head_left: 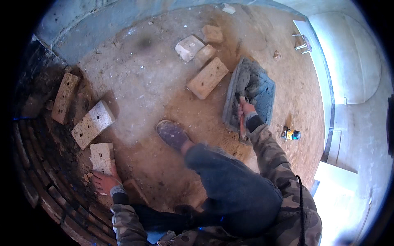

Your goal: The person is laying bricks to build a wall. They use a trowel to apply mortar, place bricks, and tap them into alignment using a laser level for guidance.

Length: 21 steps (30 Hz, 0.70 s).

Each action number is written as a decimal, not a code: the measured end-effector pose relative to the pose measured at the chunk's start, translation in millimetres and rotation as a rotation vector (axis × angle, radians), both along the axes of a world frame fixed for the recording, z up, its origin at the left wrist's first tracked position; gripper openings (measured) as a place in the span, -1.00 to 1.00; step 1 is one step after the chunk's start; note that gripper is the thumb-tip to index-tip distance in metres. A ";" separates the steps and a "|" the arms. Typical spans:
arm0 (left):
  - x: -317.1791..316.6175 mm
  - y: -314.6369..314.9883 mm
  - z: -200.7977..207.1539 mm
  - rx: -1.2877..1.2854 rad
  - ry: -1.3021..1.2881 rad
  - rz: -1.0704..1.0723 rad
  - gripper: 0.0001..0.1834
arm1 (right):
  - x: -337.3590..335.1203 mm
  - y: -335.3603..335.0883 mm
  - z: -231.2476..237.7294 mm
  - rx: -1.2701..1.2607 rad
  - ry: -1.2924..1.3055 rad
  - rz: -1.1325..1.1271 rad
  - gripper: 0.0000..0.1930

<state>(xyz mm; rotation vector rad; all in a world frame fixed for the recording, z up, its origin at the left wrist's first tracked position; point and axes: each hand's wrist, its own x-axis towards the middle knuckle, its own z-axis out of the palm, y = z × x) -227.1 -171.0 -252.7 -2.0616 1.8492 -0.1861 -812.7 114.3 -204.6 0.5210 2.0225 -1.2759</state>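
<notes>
My right hand (pixel 246 109) is closed around the reddish handle of a trowel (pixel 242 128), over a grey mortar trough (pixel 269 107). Wet grey mortar (pixel 256 78) lies heaped inside; the trowel's blade is hard to tell from it. At lower left, my left hand (pixel 106 181) rests with its fingers spread against the near end of a pale brick with a hole (pixel 101 156). Beyond that brick lie a speckled brick, partly whitened (pixel 92 125), and a browner one (pixel 65 98), both with holes.
A curved brick wall (pixel 53 197) runs along the left. Past my shoe (pixel 172 134) lie a loose brick (pixel 208 78), a whitish block (pixel 189 48) and brick pieces (pixel 212 34). A yellow and black device (pixel 291 134) stands right of the trough. A small stool (pixel 303 43) is far right.
</notes>
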 end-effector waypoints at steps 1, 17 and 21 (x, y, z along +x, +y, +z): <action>-4.6 1.3 1.6 0.015 -0.001 0.012 0.14 | 1.2 2.8 5.9 -0.018 -0.008 -0.013 -0.57; 20.3 9.5 -4.7 -0.005 0.250 0.101 0.11 | 34.8 -24.8 38.3 0.119 0.257 0.289 -0.58; -12.3 2.8 49.9 0.188 0.486 0.134 0.11 | 67.6 -27.2 47.8 -0.050 0.296 0.654 -0.56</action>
